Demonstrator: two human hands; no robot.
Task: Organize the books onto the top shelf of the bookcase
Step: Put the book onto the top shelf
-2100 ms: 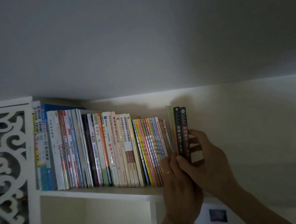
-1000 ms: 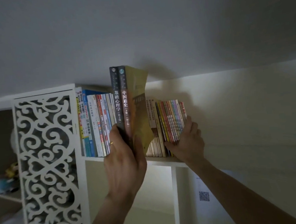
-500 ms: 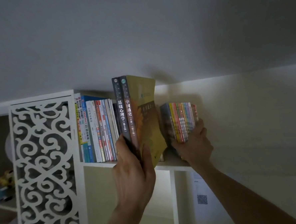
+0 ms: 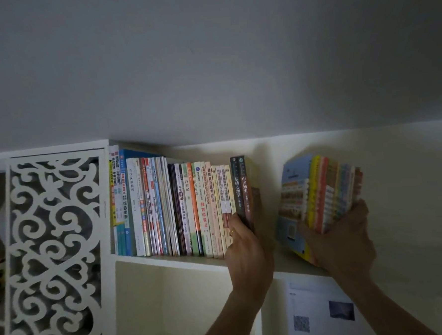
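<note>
A long row of upright books [image 4: 170, 209] stands on the white top shelf [image 4: 168, 261]. At the row's right end my left hand [image 4: 248, 253] grips two dark-spined books [image 4: 242, 189], holding them upright against the row. Further right my right hand [image 4: 340, 240] holds a bundle of several thin colourful books [image 4: 319, 192], tilted and apart from the row. A gap of bare shelf lies between the two groups.
A white carved fretwork panel [image 4: 57, 255] closes the bookcase's left side. The ceiling hangs close above the books. Below the shelf is an open compartment [image 4: 176, 307] and a vertical divider. A paper sheet with a QR code [image 4: 319, 314] is stuck on the wall at lower right.
My left hand has set the dark-spined books at the right end of the row. My right hand has pulled the colourful bundle further right, opening a gap.
</note>
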